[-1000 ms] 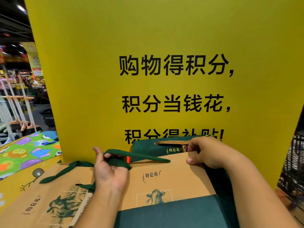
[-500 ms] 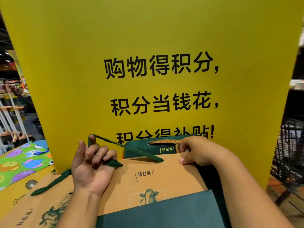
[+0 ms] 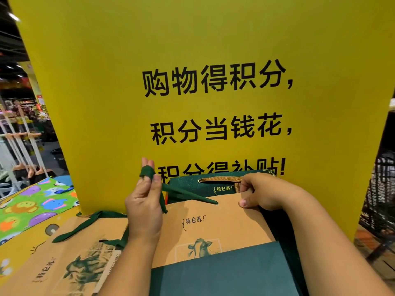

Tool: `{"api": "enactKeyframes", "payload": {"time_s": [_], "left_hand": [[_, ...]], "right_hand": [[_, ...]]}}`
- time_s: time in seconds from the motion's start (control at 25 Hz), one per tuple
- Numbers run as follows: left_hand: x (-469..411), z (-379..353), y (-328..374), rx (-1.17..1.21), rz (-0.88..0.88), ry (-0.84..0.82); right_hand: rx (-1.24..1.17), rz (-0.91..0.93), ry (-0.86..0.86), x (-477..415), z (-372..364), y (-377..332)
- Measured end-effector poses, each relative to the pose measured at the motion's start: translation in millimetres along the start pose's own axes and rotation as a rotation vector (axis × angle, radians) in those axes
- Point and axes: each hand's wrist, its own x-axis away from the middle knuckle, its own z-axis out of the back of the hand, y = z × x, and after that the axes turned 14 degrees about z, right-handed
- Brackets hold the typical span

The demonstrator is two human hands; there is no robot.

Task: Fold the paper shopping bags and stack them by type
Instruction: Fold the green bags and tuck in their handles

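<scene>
Filling the back of the view is a big yellow sign (image 3: 192, 50), black characters in three lines: 购物得积分, 积分当钱花, 积分得补贴! The bottom line is partly blocked by the bags and the raised hand.

In front of it, centre stage, is the kraft paper bag (image 3: 224, 223), lying flat and printed 特仑苏 above a green cow drawing. To its left lies a second kraft bag (image 3: 70, 259) with the same brand, a larger cow print and the word ORGANIC, its green strap (image 3: 85, 225) trailing loose on top. A dark green bag panel (image 3: 224, 274) overlaps the centre bag's lower edge. Behind the centre bag a green bag (image 3: 186, 186) stands against the sign, 特仑苏 in gold, with a tan woven handle (image 3: 222, 179).

Off left is a bright cartoon-animal mat (image 3: 36, 201); off right, a black wire rack (image 3: 382, 189).

Now the hands. The right hand (image 3: 263, 193) grips the centre bag's top edge, thumb on the front, fingers curled behind. The left hand (image 3: 143, 206) is raised, the green ribbon handle (image 3: 186, 194) looped over its fingertips and pinched by the thumb, running taut down to the bag's eyelet.
</scene>
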Motion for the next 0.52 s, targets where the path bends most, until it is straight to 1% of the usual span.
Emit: {"api": "enactKeyframes", "payload": {"time_s": [0.04,0.08,0.12,0.16,0.2,0.24,0.28,0.36,0.44,0.52], "left_hand": [[1.2,1.5,-5.1,-0.212,-0.148,-0.039],[1.1,4.0,-9.4,-0.487,-0.321,-0.096],[-1.5,5.2,-14.2,-0.754,-0.453,-0.195],[-3.8,3.4,-16.6,-0.975,-0.478,-0.304],[-4.8,0.1,-14.2,-1.128,-0.394,-0.398],[-3.5,-5.2,-5.9,-1.211,-0.262,-0.464],[-3.0,-9.1,0.7,-1.248,-0.168,-0.508],[-0.2,-17.2,17.7,-1.248,-0.129,-0.526],[0.2,-20.5,37.0,-1.158,-0.075,-0.424],[-2.9,-18.7,58.9,-1.14,-0.008,-0.236]], "right_hand": [[0.002,-0.003,0.001,0.6,0.1,-0.9],[0.013,-0.004,-0.001,0.9,0.4,-2.3],[0.032,-0.003,-0.002,0.8,1.1,-3.6],[0.057,-0.004,-0.005,1.2,2.3,-5.6],[0.08,0.001,0.003,1.9,4.1,-8.1],[0.099,0.003,0.018,3.1,6.0,-10.5],[0.108,0.012,0.04,4.0,8.3,-12.9],[0.078,0.044,0.09,7.5,14.0,-18.3],[-0.049,0.06,0.143,14.0,21.7,-24.8],[-0.185,0.061,0.184,20.6,28.3,-26.2]]}}
